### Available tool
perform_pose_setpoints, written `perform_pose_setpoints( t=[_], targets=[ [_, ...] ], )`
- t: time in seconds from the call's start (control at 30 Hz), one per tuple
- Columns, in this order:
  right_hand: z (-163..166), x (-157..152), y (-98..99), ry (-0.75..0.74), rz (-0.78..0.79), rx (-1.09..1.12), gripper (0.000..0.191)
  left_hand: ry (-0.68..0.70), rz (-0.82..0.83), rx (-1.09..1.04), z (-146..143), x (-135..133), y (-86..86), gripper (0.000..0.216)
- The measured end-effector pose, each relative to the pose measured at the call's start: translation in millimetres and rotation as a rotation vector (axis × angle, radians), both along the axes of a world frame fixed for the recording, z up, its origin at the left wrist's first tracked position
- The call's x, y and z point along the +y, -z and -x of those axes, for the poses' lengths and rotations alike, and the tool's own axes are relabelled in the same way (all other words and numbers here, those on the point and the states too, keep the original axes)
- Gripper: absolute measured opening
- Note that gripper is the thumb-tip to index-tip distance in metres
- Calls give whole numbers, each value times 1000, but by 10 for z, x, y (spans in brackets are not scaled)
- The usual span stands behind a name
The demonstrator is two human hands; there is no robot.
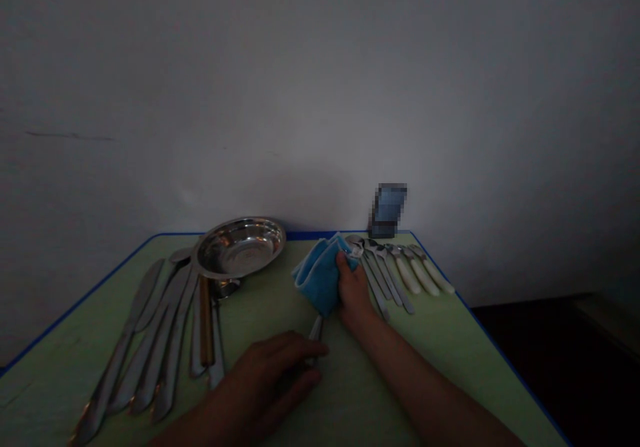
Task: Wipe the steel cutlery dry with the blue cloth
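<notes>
My right hand [353,294] is closed around a folded blue cloth [320,277], with the thumb pressed on its near-right side. Below the cloth a thin metal utensil handle [316,328] sticks out. Its other end is hidden by the cloth, so its kind does not show. My left hand [280,377] grips the lower end of this handle between thumb and fingers. To the right of the cloth, several metal spoons [385,277] lie side by side on the green table [270,320].
Several spoons with pale handles [425,270] lie near the right edge. At the left are long-handled metal serving utensils [165,347], a table knife [125,340] and a brown wooden-looking strip [206,320]. A shiny steel bowl [243,247] and a pixelated upright device [389,210] stand near the wall.
</notes>
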State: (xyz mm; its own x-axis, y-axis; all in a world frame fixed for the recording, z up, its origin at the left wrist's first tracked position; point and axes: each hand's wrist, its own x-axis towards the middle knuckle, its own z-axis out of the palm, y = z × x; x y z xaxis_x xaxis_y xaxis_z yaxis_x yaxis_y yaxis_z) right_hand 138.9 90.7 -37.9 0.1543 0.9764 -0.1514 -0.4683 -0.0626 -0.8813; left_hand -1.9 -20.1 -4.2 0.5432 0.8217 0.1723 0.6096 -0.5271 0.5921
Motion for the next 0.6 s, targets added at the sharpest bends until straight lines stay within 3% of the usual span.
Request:
perform_pose_setpoints(
  t=[0.27,0.43,0.6],
  targets=[
    [-18,12,-8,-149,22,103,29,-145,86,-98,36,72,118,13],
    [-21,13,-6,-103,-10,56,36,-98,105,-137,51,23,86,13],
    [-19,3,-64,-108,129,88,51,-74,119,-150,43,12,61,15]
  ],
)
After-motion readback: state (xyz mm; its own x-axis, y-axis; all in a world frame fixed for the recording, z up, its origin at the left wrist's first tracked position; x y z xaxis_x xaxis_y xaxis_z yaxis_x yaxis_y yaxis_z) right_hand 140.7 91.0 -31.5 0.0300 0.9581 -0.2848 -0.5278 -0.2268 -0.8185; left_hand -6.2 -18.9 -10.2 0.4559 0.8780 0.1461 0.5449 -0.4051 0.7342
